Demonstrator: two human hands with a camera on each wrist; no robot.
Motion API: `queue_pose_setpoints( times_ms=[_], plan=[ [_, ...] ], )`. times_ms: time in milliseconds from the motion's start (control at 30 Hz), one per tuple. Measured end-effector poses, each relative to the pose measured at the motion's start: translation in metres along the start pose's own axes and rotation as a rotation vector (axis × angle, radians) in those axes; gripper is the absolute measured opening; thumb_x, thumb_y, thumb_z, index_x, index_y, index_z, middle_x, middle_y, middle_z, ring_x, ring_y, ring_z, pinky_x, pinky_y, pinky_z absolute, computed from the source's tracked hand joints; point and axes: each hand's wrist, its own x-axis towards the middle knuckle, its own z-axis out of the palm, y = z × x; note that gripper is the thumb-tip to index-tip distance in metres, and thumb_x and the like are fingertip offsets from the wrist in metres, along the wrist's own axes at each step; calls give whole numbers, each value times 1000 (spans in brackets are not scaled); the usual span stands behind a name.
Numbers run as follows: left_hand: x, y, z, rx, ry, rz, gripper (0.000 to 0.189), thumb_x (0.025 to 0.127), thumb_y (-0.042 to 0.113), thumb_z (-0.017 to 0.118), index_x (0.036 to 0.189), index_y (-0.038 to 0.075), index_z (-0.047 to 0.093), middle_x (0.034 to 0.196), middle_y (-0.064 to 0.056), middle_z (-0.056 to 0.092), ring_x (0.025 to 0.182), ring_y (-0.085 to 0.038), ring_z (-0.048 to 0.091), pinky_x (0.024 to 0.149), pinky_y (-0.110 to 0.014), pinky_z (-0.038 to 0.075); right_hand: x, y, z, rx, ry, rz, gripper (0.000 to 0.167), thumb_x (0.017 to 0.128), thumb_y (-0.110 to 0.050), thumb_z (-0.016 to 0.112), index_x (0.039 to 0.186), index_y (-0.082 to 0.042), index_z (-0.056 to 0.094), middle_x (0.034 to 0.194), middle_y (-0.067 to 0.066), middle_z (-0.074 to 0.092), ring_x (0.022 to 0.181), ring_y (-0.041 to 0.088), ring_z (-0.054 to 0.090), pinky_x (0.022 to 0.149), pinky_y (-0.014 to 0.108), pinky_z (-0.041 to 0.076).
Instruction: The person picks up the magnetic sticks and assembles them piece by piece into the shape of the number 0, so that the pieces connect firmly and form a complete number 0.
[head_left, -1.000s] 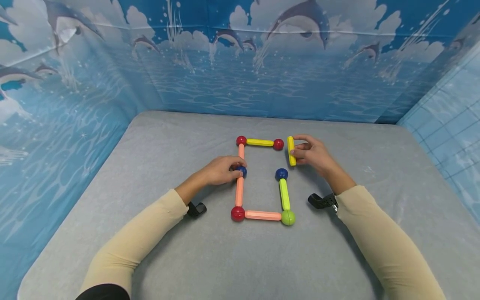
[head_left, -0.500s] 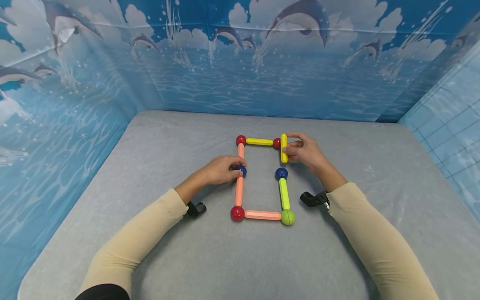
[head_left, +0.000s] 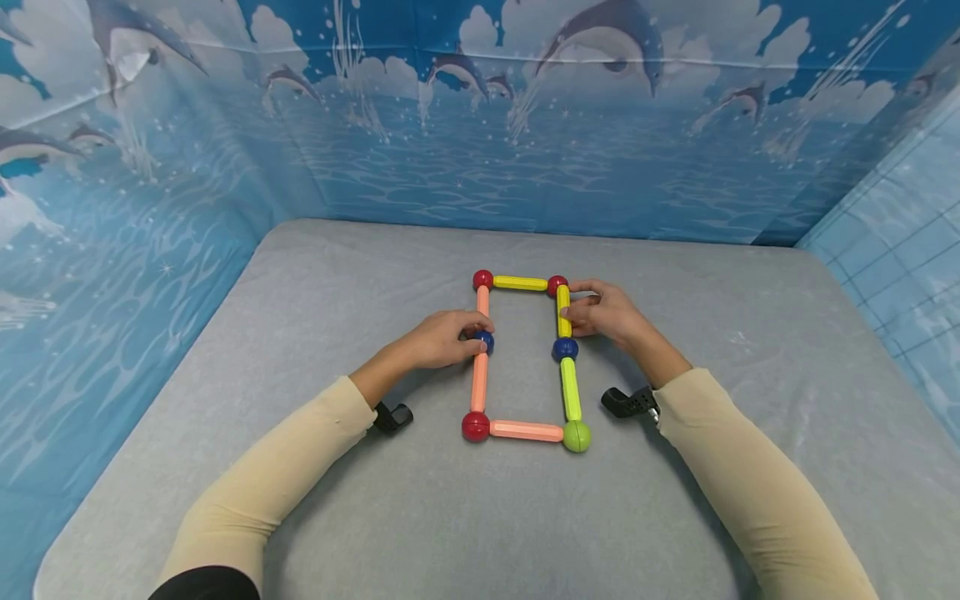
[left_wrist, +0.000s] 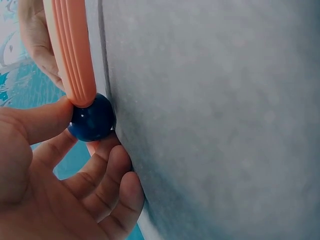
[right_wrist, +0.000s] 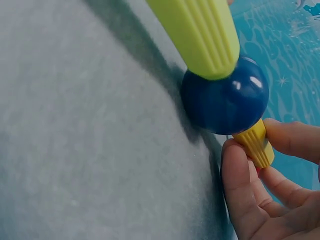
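Observation:
Colored rods and balls lie joined in a tall rectangle on the grey surface. With thumb and fingers, my left hand (head_left: 450, 340) pinches the blue ball (left_wrist: 93, 119) on the left side, between two salmon-pink rods (head_left: 478, 383). My right hand (head_left: 606, 312) pinches a yellow rod (head_left: 564, 312) on the right side; it spans from a red ball (head_left: 557, 286) to a second blue ball (right_wrist: 225, 97). Below that ball a lime-green rod (right_wrist: 202, 37) runs to a green ball (head_left: 576, 436). Another yellow rod (head_left: 520, 283) forms the far side.
Red balls mark the far left corner and the near left corner (head_left: 476, 427), and a salmon rod (head_left: 527, 431) forms the near side. A grey cloth-covered table (head_left: 420, 517) lies beneath. Dolphin-print curtains (head_left: 480, 167) hang behind and at the left.
My right hand has moved left and slightly nearer with the yellow rod, which now sits in line between the red and blue balls. The left hand has stayed on its ball.

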Motion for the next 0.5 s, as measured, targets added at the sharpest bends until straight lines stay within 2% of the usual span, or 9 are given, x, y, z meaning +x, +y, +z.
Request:
queue_pose_setpoints(
  times_ms=[167, 500],
  plan=[
    [0, 0, -1, 4, -1, 0, 34, 99, 22, 59, 133, 17, 60, 129, -7, 64, 117, -23, 58, 104, -44, 47, 0, 0, 0, -16, -27, 21, 60, 97, -12, 62, 150, -6, 35, 132, 22, 55, 80, 7, 66, 78, 29, 60],
    [0, 0, -2, -10, -5, -10, 34, 99, 22, 59, 133, 18, 60, 128, -7, 64, 115, -22, 58, 103, -44, 47, 0, 1, 0, -23, -30, 29, 59, 97, -13, 61, 150, -6, 35, 129, 21, 56, 80, 8, 65, 77, 28, 60]
  ],
)
